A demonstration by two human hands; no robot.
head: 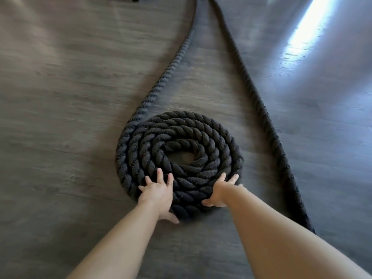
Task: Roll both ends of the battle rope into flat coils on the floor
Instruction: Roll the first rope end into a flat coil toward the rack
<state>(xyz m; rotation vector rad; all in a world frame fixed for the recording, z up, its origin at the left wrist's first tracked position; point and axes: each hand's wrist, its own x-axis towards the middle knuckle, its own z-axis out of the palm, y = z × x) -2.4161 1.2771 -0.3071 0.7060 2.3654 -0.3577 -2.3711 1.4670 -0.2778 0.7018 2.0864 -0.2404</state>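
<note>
Head view: no brand, label or writing can be read anywhere on the rope or the floor.

A flat coil (179,158) of thick black twisted battle rope lies on the grey wood-grain floor (60,117), with a small open eye at its middle. The left hand (157,195) rests on the near-left rim of the coil, fingers spread wide over the outer turns, thumb down at the rim's near edge beside the floor; it presses rather than clasps. The right hand (220,193) lies on the near-right rim, fingers fanned over the outermost turn, thumb pointing back toward the left hand; it too is spread flat, closed round nothing.

From the coil's far-left side the feeding strand (161,85) curves away to the top edge. The second strand (259,109) runs uncoiled to the right of the coil, well apart from it, ending near the right forearm.

Bare floor lies open to the left of the coil and nearer than it, between the forearms. A bright streak of light (308,25) crosses the floor far right of the coil.
</note>
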